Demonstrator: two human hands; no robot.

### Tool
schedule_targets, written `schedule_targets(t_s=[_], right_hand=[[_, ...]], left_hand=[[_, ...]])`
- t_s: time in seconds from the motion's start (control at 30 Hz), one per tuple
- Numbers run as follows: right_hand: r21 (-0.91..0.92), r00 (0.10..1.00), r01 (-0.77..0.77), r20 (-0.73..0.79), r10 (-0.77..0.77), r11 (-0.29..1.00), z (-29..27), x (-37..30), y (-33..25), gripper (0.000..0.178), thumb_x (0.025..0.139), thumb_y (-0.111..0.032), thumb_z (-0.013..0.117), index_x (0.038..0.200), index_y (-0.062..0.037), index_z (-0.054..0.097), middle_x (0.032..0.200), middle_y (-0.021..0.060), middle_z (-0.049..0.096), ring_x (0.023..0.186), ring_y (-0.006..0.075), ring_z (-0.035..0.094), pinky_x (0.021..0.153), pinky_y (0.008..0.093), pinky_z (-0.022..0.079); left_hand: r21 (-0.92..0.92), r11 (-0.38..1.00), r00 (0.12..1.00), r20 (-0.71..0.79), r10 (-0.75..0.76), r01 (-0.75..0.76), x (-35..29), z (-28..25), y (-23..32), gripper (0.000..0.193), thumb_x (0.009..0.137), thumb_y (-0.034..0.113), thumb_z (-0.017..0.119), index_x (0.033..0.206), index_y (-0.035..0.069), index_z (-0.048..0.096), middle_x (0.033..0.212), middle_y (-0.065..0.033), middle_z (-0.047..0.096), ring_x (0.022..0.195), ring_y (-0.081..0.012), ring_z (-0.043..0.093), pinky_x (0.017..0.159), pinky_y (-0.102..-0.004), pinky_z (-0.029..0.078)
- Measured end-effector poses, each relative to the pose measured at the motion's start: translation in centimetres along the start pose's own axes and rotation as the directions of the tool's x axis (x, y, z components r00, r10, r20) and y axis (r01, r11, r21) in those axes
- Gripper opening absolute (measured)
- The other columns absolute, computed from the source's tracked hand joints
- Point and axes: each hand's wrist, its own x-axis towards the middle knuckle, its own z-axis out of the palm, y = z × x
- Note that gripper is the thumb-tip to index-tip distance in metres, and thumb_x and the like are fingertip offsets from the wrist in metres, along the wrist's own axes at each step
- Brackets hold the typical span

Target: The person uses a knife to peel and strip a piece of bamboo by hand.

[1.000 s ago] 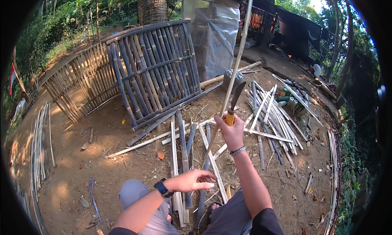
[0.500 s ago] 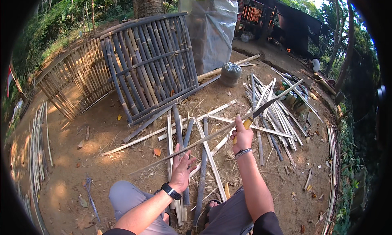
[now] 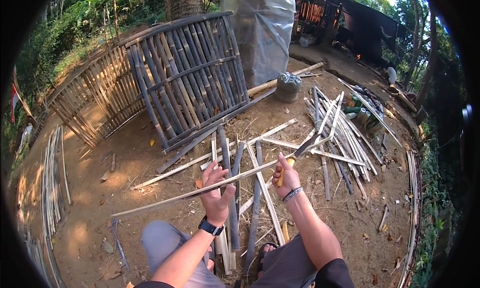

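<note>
A yellow-handled knife (image 3: pixel 304 147) is gripped in my right hand (image 3: pixel 286 180), its dark blade pointing up and to the right. A long, pale bamboo strip (image 3: pixel 165 202) runs slantwise past both hands, low at the left and higher at the right. It passes by the thumb of my right hand; whether those fingers also hold it I cannot tell. My left hand (image 3: pixel 218 195) is open beside the strip, fingers apart and thumb out, with the strip crossing at the fingers. Below the hands, split bamboo strips (image 3: pixel 265 193) and dark bamboo pieces (image 3: pixel 253 208) lie crossed on the soil.
A slatted bamboo panel (image 3: pixel 190 78) leans at the far left, near a clear plastic sheet (image 3: pixel 265 43). A large plastic bottle (image 3: pixel 288 87) stands on the ground. More split strips (image 3: pixel 345 133) are heaped at the right, and a thin bundle (image 3: pixel 51 173) lies at the left.
My right hand has come down and slightly left with the knife. The strip's left end has swung farther left, its right end lower. My left hand has risen a little, fingers spread.
</note>
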Motion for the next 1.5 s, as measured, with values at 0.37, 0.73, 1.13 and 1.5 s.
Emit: schedule_targets(t_s=[0.37,0.73,1.13,1.5], right_hand=[[-0.320,0.978,-0.144,0.101,0.185,0.936,2.8,-6.7,6.9,0.042,0.086,-0.050,0.068,0.087,-0.0104,0.056,0.062,-0.0071,0.041,0.050,0.0058,0.040,0.043,0.0224,0.033],[-0.775,0.833,0.554,0.522,-0.185,0.306,-3.7,-12.1,12.5,0.032,0.098,-0.028,0.049,0.092,0.0027,0.048,0.078,0.0285,0.057,0.079,0.0491,0.057,0.069,0.0500,0.045],[-0.826,0.859,0.507,0.509,-0.063,0.247,-4.7,-16.4,19.3,0.026,0.097,-0.026,0.050,0.097,-0.0005,0.044,0.078,0.0273,0.063,0.069,0.0468,0.062,0.061,0.0541,0.050],[-0.923,0.927,0.363,0.371,0.048,0.125,-4.9,-14.6,20.2,0.029,0.098,-0.028,0.048,0.095,-0.0001,0.041,0.073,0.0289,0.063,0.066,0.0476,0.062,0.059,0.0571,0.050]], left_hand=[[-0.370,0.929,0.962,-0.260,-0.079,-0.024,3.5,-0.2,7.9,0.042,0.101,0.037,0.048,0.070,0.009,0.049,0.057,-0.0012,0.043,0.060,-0.0160,0.048,0.075,-0.0359,0.043],[-0.351,0.933,0.849,-0.465,-0.250,0.082,3.3,-4.0,7.3,0.047,0.100,0.040,0.050,0.063,0.016,0.033,0.057,0.0040,0.030,0.055,-0.0104,0.033,0.067,-0.0302,0.036],[-0.163,0.983,0.787,-0.595,-0.165,0.083,-5.4,-7.0,7.3,0.040,0.101,0.042,0.044,0.073,0.015,0.038,0.058,0.0006,0.038,0.050,-0.0121,0.038,0.052,-0.0264,0.035],[-0.165,0.981,0.780,-0.598,-0.184,0.105,-5.5,-9.1,6.8,0.046,0.103,0.042,0.036,0.065,0.016,0.036,0.046,0.0023,0.031,0.036,-0.0096,0.028,0.044,-0.0243,0.027]])
